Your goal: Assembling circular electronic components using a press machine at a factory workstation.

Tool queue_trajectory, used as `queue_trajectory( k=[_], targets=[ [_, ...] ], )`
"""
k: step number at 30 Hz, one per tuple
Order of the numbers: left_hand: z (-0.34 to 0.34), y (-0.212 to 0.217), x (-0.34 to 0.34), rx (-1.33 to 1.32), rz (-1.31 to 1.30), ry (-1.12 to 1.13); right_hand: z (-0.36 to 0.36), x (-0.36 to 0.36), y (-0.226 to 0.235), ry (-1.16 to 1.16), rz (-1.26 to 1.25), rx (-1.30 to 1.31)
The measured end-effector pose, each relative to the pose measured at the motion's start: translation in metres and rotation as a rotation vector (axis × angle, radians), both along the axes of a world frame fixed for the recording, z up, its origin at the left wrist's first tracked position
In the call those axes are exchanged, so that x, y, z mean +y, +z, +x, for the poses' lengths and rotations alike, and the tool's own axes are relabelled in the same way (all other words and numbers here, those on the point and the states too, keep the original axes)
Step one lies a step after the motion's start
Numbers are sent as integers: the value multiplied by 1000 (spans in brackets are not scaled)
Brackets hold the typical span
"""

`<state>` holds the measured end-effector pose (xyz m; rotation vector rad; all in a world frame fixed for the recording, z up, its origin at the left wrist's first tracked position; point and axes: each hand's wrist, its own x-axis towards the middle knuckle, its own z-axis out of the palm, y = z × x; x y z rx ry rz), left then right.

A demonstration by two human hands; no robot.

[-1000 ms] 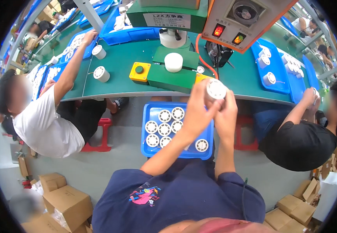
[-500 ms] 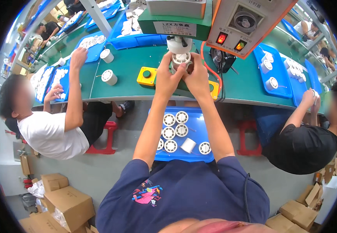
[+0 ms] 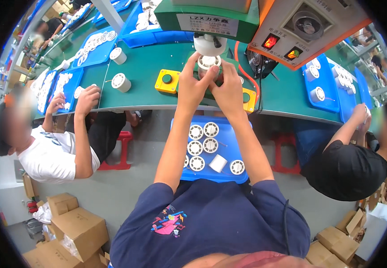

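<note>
My left hand (image 3: 192, 85) and my right hand (image 3: 228, 88) are closed around a white round cylinder with a slotted top (image 3: 209, 62), one hand on each side. The fingers hide most of its side wall. Right above it is the white head (image 3: 208, 45) of a green press (image 3: 207, 23); whether the two touch I cannot tell. Below my forearms, a blue tray (image 3: 230, 149) holds several white slotted cylinders (image 3: 196, 163) standing upright and one cylinder lying on its side (image 3: 218, 163).
Yellow button boxes flank my hands, one with a green button (image 3: 166, 80), the other (image 3: 249, 99) at right. A control box (image 3: 309, 27) with lit switches overhangs the green bench (image 3: 146, 91). An orange hose (image 3: 242, 71) and black fan (image 3: 259, 62) are close. People sit on both sides.
The view has shifted slightly, so the press and control box look larger. My hands stay around the cylinder. The left co-worker's raised hand has come down to the bench edge.
</note>
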<state>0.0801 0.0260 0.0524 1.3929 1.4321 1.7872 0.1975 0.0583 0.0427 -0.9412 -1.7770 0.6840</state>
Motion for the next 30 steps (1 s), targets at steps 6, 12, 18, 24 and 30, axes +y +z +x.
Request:
queue_trajectory(
  k=[6,12,18,24,30],
  targets=[
    [-1,-4,7,88,93,-15,17,-21,4,-80,60,69],
    [-2,-8,9,1,73,-51,21,-27,-6,-174,312,-24],
    [-15,-5,3,140,41,-13,17,-30,-12,-163,320,-166],
    [-33,-3,-30,443,68,322,53,-57,1,-259,312,-2],
    [-122,-54,-26,72,-328,240,80,-51,-42,-247,435,-188]
  ],
)
